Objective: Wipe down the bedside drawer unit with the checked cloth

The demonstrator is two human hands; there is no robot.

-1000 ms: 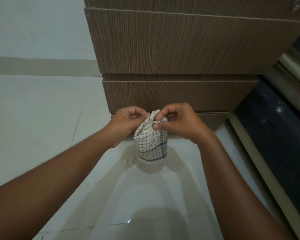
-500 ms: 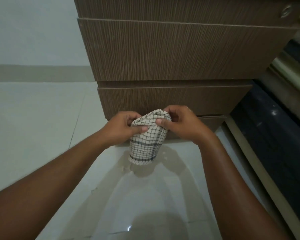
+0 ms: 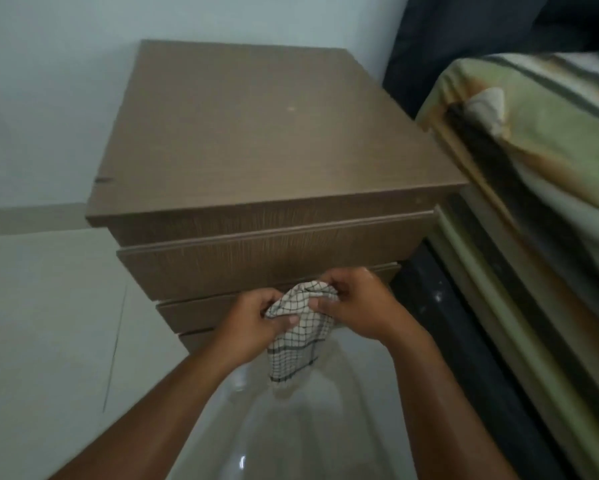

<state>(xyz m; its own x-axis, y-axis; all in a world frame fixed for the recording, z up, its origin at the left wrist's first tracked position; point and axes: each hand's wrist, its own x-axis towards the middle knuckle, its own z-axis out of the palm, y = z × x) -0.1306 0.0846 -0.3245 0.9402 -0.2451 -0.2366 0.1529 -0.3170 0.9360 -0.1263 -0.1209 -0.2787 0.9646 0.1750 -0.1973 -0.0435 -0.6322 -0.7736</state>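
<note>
The checked cloth [image 3: 296, 336] is held in front of the lower drawers of the bedside drawer unit [image 3: 256, 140], above the pale glossy floor [image 3: 48, 306]. The cloth is a soft white fabric with a thin dark grid and some thicker dark bands near its hanging end; it is bunched at the top and falls down in a loose tube. The left hand [image 3: 253, 323] is closed on the bunched part, the thumb pressed on the fabric. The right hand [image 3: 355, 306] is also closed, the upper edge being pinched by its fingertips. The unit is made of brown wood-grain laminate, with a flat rectangular top and stepped drawer fronts. At the right, a striped mattress [image 3: 533, 202] is seen beside the unit.
</note>
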